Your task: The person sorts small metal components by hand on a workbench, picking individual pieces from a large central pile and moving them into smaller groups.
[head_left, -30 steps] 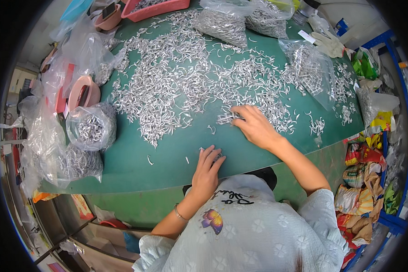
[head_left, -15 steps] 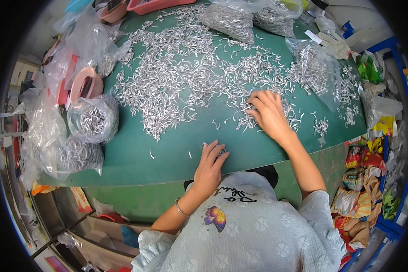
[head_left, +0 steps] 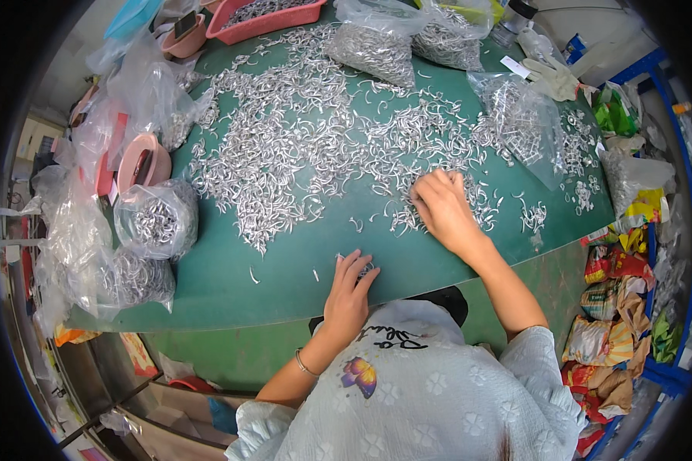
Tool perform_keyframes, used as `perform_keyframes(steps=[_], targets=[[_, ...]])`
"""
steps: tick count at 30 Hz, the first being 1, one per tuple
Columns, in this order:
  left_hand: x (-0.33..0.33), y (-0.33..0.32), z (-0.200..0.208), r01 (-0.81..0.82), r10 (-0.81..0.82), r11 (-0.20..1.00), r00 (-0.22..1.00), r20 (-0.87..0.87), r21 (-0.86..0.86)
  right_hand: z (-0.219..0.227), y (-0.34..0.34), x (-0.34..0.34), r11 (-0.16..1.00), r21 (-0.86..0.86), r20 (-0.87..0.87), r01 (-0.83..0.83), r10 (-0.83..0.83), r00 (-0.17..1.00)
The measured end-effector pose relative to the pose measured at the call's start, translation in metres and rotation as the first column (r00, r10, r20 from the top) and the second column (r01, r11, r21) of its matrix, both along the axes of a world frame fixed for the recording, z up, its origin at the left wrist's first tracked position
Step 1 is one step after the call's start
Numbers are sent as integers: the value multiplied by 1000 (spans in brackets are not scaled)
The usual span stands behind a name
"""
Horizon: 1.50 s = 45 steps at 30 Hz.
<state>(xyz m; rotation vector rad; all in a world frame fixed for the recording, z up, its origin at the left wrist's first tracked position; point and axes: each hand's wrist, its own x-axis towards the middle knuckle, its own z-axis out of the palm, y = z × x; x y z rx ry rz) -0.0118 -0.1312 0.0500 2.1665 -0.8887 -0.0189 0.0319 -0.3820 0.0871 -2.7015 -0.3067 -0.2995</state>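
Small curved silver metal pieces lie spread in a wide heap over the green tabletop. At the near edge of the heap is my right hand, its fingers curled down and together among the pieces. What its fingertips pinch, if anything, is hidden beneath the hand. My left hand rests near the table's front edge, loosely cupped around a few silver metal pieces that show between thumb and forefinger. Two stray pieces lie to its left.
Clear bags of metal pieces stand at the back, and another bag lies at right. On the left are filled plastic bags and a pink bowl. A red tray sits at the far edge. Stacked packages fill a right-hand rack.
My right hand's fingers, earlier spread over the pieces, have curled in and closed. The left hand stays cupped in nearly the same place. The whole view has shifted slightly.
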Motion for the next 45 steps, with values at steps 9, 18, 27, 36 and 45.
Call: perform_keyframes(steps=[9, 18, 27, 36, 45], targets=[[-2, 1, -5, -23, 23, 1000, 1000, -17, -21, 27, -80, -15, 778, 495, 352, 387, -587, 729], [1, -1, -7, 18, -18, 1000, 999, 33, -15, 6, -211, 2, 767, -110, 391, 632, -551, 737], [-3, 4, -8, -4, 4, 1000, 1000, 4, -2, 16, -31, 22, 971, 51, 311, 232, -237, 921], [-1, 0, -7, -35, 34, 999, 999, -22, -19, -29, 24, -3, 976, 197, 153, -92, 62, 986], [0, 1, -8, -25, 25, 999, 1000, -16, -40, 4, -20, 3, 864, 398, 103, 309, -377, 921]])
